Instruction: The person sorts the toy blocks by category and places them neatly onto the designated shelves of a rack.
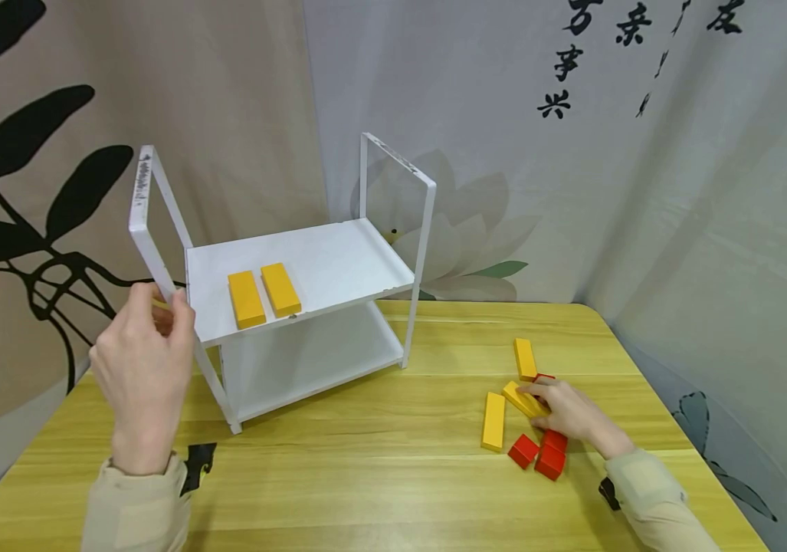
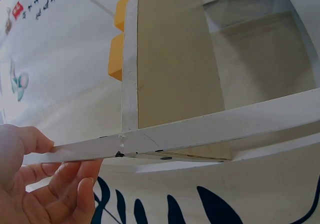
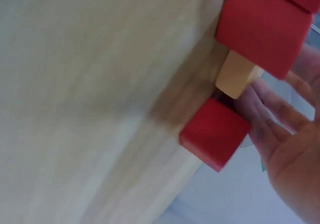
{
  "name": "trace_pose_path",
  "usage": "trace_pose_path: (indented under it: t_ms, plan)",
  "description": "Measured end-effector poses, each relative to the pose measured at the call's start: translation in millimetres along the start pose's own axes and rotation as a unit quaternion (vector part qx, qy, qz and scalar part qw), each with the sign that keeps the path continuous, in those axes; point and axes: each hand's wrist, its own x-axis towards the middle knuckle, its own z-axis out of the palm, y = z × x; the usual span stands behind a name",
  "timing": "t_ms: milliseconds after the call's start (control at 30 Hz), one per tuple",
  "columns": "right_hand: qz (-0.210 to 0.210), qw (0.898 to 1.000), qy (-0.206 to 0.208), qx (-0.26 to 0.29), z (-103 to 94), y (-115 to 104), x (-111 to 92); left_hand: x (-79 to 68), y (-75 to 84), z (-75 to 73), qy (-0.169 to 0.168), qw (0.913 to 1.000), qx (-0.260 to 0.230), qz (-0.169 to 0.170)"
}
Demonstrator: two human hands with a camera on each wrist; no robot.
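My left hand point(image 1: 145, 356) grips the front left post of a white two-tier shelf point(image 1: 338, 253), thumb on one side and fingers on the other, as the left wrist view shows. Two yellow blocks point(image 1: 247, 299) lie side by side on the upper tier. Over at the right of the table, my right hand point(image 1: 568, 410) pinches a yellow block point(image 1: 519, 395) between thumb and fingers; part of that block is hidden under the hand. Close around it lie several red blocks point(image 1: 523, 451), with one red block point(image 3: 216, 133) near the fingers in the right wrist view.
Two more yellow blocks, one upright-lying block point(image 1: 493, 422) left of the right hand and another block point(image 1: 525, 359) beyond it, rest on the wooden table point(image 1: 365, 483). A printed curtain point(image 1: 469, 115) hangs behind and along the right side.
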Motion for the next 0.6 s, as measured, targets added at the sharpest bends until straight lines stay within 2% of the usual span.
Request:
trace_pose_path:
  t_ms: [133, 300, 433, 600]
  plan:
    - [-0.002, 0.999, 0.017, 0.029, 3.2, 3, -1, 0.1, 0.5, 0.0, -0.001, 1.0, 0.002, 0.0]
    - [0.008, 0.995, 0.059, 0.074, 6.7, 5, -1, 0.1, 0.6, 0.3, 0.003, 1.0, 0.0, 0.002]
    - [0.0, 0.987, 0.117, 0.106, 7.2, 3, 2, -0.2, 0.3, 0.5, 0.005, 1.0, 0.001, 0.004]
    - [-0.027, 0.975, 0.198, 0.096, 4.1, -4, 9, -0.3, 0.2, 0.6, 0.004, 1.0, 0.001, 0.003]
